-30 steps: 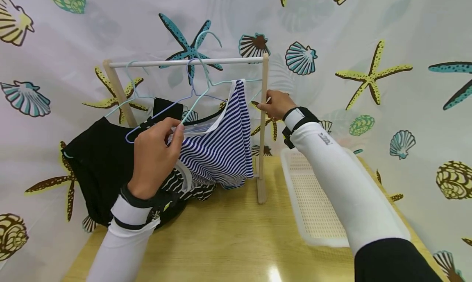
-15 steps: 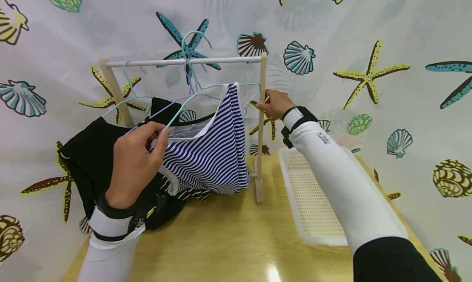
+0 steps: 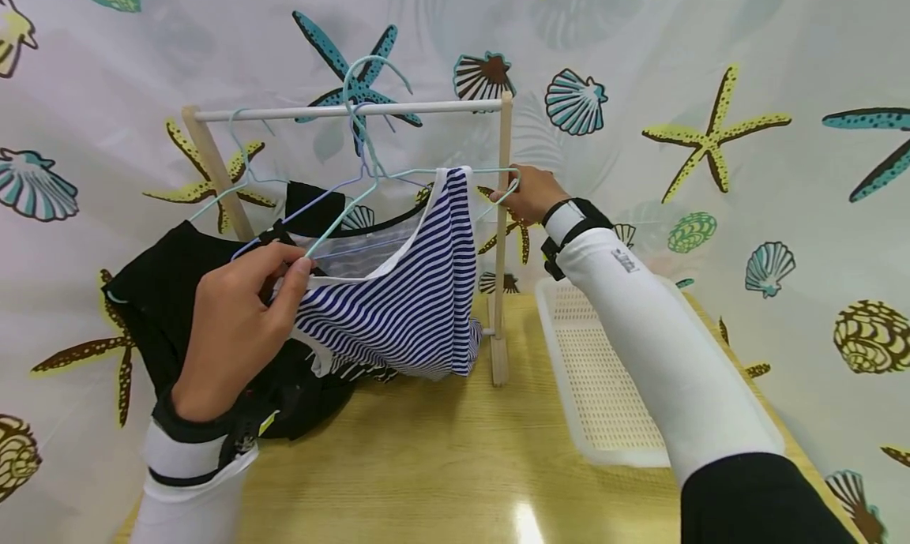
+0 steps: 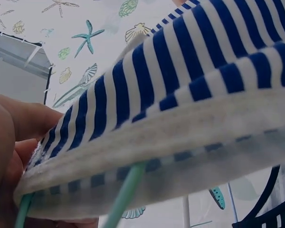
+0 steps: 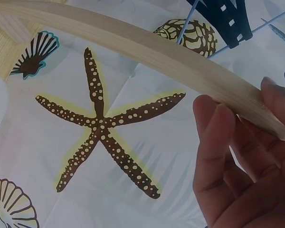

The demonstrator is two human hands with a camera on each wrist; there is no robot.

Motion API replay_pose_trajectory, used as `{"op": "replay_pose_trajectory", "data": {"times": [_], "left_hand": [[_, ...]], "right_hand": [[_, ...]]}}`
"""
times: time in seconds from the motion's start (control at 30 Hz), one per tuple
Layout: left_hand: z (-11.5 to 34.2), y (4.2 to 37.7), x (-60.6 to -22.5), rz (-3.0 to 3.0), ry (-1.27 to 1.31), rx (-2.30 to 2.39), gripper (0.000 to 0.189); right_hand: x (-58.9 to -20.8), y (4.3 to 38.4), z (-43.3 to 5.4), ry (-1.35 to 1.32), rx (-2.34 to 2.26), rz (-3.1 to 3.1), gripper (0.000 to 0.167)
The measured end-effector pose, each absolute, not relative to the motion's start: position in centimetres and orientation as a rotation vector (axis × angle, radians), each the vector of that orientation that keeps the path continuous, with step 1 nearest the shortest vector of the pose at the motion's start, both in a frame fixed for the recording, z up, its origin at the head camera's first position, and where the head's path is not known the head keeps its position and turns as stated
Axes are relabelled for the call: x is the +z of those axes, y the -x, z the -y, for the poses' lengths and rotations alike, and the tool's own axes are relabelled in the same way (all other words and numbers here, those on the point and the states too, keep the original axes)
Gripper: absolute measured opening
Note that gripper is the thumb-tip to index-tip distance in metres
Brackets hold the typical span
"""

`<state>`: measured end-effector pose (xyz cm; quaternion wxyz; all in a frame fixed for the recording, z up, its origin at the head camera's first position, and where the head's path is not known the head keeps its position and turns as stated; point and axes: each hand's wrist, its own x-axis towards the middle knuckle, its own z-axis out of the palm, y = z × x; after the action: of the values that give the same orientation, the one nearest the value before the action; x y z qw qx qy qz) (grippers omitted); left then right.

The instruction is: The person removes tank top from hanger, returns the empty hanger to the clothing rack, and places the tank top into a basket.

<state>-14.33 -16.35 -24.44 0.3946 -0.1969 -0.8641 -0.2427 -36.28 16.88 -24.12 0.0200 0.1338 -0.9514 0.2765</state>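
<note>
My left hand (image 3: 238, 315) pinches the left arm of a mint-green hanger (image 3: 405, 173) and the shoulder of a blue-and-white striped top (image 3: 419, 291). The left wrist view shows the striped cloth (image 4: 142, 80) and the hanger's wire (image 4: 126, 194) coming out below its white edge. The hanger's hook rises above the rail (image 3: 298, 111); whether it is over the rail I cannot tell. My right hand (image 3: 533, 193) holds the wooden rack's right post (image 3: 501, 268), its fingers (image 5: 213, 123) curled about the wood. The hanger's bare right end crosses in front of it.
Black garments (image 3: 185, 291) hang on the left of the rack from another mint hanger (image 3: 245, 181) and a lilac hanger (image 3: 313, 204). A white perforated basket (image 3: 604, 378) sits on the wooden table (image 3: 398, 465) to the right. A shell-patterned curtain (image 3: 640, 39) stands behind.
My left hand has moved left and slightly down with the hanger and striped top. The hanger's right end has come from behind the post to in front of it. The right hand stays on the post.
</note>
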Motion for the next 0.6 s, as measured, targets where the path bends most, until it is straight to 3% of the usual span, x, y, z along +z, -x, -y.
{"op": "replay_pose_trajectory", "data": {"times": [0.6], "left_hand": [[18.1, 12.4, -23.4, 2.098, 0.550, -0.668, 0.012]], "right_hand": [[-23.7, 35.0, -16.8, -0.430, 1.017, 2.928, 0.036]]}}
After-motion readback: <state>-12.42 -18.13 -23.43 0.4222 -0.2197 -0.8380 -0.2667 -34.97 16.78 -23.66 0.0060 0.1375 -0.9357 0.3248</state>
